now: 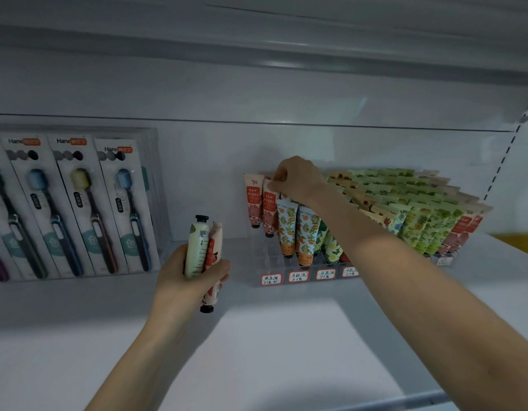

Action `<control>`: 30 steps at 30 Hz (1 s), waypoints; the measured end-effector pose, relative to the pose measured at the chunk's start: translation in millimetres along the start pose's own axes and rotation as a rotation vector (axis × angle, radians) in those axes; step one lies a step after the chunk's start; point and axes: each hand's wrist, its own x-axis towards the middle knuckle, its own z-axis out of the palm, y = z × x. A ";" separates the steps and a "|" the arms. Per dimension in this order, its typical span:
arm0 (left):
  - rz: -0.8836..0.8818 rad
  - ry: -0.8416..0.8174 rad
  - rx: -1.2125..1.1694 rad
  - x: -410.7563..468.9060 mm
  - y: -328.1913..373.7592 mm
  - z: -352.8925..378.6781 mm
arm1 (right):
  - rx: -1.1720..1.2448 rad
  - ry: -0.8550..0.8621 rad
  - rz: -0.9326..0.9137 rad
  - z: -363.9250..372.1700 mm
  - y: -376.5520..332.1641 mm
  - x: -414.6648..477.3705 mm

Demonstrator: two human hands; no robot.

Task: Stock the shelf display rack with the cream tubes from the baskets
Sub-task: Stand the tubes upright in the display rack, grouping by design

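A clear display rack (265, 256) stands on the white shelf, with several cream tubes upright in it, caps down. My right hand (296, 178) reaches over the rack's back left corner and pinches the top of a red-and-pink tube (269, 209) standing in the rack. Beside it on the left stands another red-and-pink tube (253, 203). In front of the rack's left side, my left hand (182, 274) grips two tubes: a pale green tube (196, 247) with its black cap up and a pink-and-red tube (212, 256) with its cap down.
Packaged toothbrushes (78, 209) stand in a row on the left of the shelf (271, 336). Orange-patterned tubes (298, 232) and green-patterned tubes (428, 226) fill the rack's middle and right. Handwritten price labels (298, 276) line its front edge. An upper shelf (286, 54) hangs overhead.
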 end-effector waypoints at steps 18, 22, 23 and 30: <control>0.008 -0.001 -0.024 -1.2 3.5 2.9 | -0.002 0.069 -0.037 -5.0 -2.8 -1.8; 0.007 -0.052 -0.057 -5.0 6.0 2.3 | 0.112 0.207 -0.103 -8.6 -3.5 -13.7; 0.000 -0.067 -0.070 -5.6 6.3 2.2 | 0.157 0.240 -0.120 -10.2 -3.8 -18.5; -0.159 -0.210 -0.343 -14.5 29.1 4.9 | 0.513 0.057 -0.257 -25.1 -19.8 -81.2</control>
